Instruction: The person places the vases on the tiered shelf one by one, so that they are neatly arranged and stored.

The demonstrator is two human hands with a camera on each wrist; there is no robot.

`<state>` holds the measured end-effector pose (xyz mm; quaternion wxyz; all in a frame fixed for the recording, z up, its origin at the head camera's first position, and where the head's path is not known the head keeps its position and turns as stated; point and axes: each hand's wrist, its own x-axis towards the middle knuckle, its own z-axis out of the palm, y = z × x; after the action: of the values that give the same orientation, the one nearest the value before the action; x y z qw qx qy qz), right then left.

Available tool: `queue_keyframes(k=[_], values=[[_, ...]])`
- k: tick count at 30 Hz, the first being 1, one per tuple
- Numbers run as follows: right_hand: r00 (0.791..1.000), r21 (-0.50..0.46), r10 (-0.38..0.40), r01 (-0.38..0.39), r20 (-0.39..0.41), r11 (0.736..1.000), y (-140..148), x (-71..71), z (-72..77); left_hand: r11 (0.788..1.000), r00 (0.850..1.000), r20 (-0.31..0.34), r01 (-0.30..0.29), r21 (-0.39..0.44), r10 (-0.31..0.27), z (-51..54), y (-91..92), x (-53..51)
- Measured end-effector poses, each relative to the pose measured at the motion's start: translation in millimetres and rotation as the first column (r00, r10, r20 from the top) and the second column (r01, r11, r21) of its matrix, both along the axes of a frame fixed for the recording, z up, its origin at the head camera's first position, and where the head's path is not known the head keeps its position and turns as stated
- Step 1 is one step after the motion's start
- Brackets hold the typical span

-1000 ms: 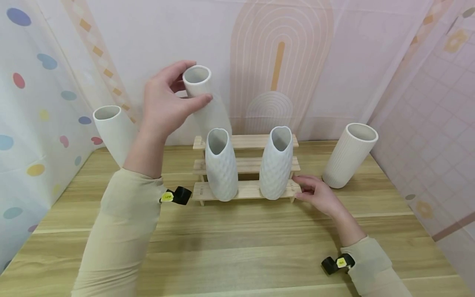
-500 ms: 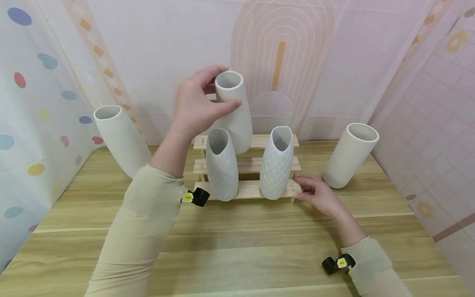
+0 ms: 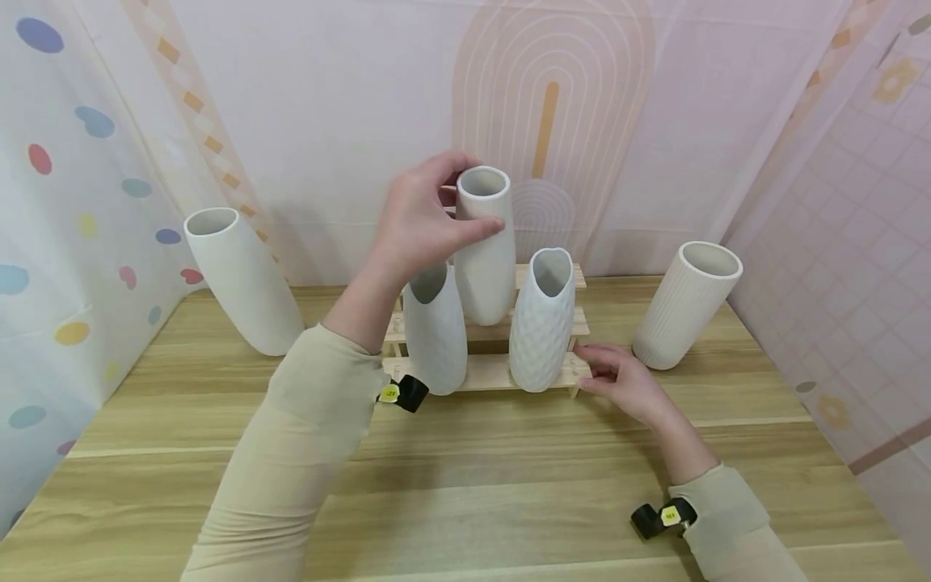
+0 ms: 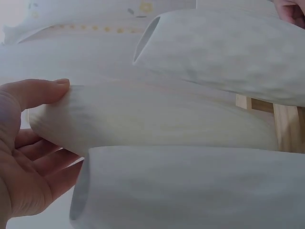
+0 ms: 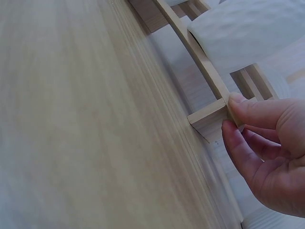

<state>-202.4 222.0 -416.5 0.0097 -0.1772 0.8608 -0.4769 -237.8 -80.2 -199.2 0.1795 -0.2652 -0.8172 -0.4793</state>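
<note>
My left hand (image 3: 429,214) grips a smooth white vase (image 3: 486,267) near its rim, thumb on the near side. The vase stands upright at the middle step of a three-tier wooden stand (image 3: 489,372); whether its base touches the step I cannot tell. On the lowest step stand two dimpled white vases with notched rims, a left one (image 3: 436,343) and a right one (image 3: 538,331). My right hand (image 3: 618,381) pinches the right end of that lowest step, thumb (image 5: 238,98) on top and fingers below, as the right wrist view shows.
A smooth white vase (image 3: 243,279) stands on the wooden table (image 3: 480,501) to the left. To the right of the stand is a ribbed white vase (image 3: 684,307). Patterned cloth (image 3: 349,81) hangs behind and along both sides.
My left hand has carried the smooth vase rightward and then down, from above the stand's left rear to its middle step between the dimpled vases. My right hand keeps its place.
</note>
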Motion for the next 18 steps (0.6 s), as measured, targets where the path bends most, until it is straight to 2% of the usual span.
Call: queue_keyframes(k=[7, 18], values=[[1.000, 0.010, -0.002, 0.002, -0.005, 1.000, 0.3, 0.1, -0.8, 0.996, 0.999, 0.046, -0.021, -0.083, 0.025, -5.6, 2.4, -2.2], [1.000, -0.004, -0.002, 0.002, -0.007, 1.000, -0.3, 0.8, -0.4, 0.989, 0.996, 0.074, -0.044, -0.141, 0.055, -11.1, 3.7, -8.4]])
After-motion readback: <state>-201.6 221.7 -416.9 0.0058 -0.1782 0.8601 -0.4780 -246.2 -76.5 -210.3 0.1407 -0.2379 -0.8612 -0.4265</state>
